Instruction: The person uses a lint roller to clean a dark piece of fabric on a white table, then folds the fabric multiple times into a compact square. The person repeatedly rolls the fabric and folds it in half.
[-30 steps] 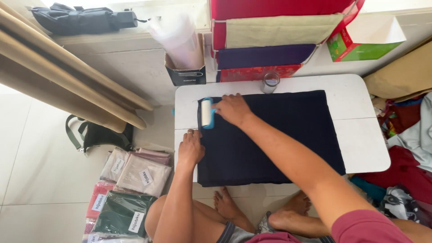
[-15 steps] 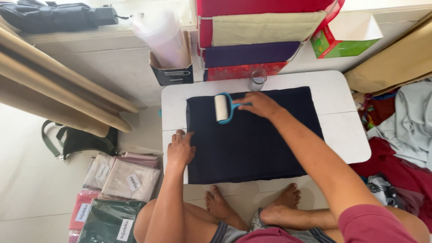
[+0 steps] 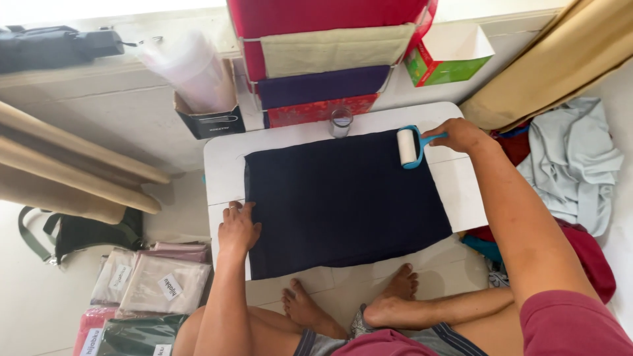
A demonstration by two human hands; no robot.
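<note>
OK, your right hand point(image 3: 461, 135) is wrapped around the blue-handled white lint roller point(image 3: 409, 146) at the far right corner of the dark navy folded cloth point(image 3: 343, 198); left hand point(image 3: 237, 227) flat, fingers spread, pinning the near left edge; roll in straight overlapping passes, even pressure, cloth taut on the small white table point(image 3: 224, 155).

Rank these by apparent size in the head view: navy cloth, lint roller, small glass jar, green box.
1. Navy cloth, by far the largest.
2. Green box.
3. Lint roller, held in the right hand.
4. Small glass jar; close to the roller, so that order is unsure.

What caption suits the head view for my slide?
Right hand runs a lint roller over dark cloth; left hand pins its edge.
</note>
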